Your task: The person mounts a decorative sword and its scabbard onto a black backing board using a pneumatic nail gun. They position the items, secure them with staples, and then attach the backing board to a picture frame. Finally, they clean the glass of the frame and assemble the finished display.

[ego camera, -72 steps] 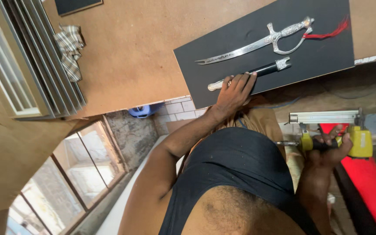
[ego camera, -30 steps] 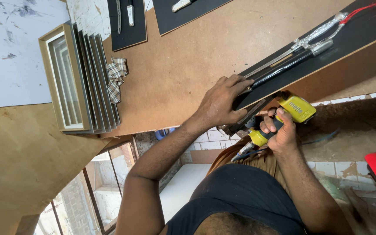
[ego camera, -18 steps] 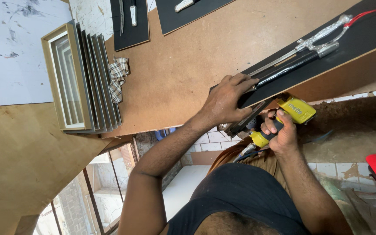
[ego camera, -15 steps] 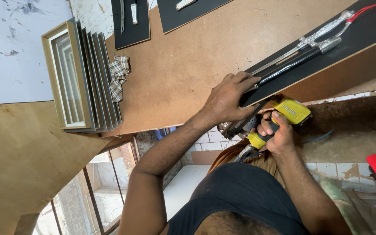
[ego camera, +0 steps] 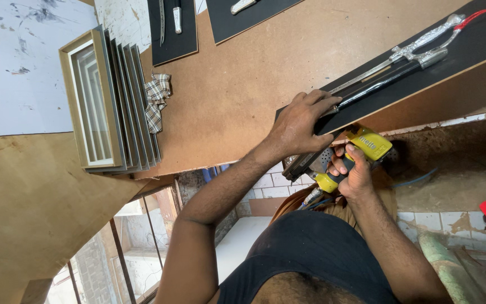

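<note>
Pressing the flat black display board (ego camera: 479, 48) with the spread left hand (ego camera: 302, 126), the right hand (ego camera: 354, 171) grips the yellow pneumatic stapler (ego camera: 349, 160) beneath, needing steady aim.

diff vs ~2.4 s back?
The right hand lifted the yellow power tool from the side up under the edge of the black board. The left hand stays pressed on that board; the sword is unmoved.

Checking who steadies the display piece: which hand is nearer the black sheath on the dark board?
Left. The left hand rests on the board touching the black sheath; the right hand grips the yellow tool below the edge.
</note>
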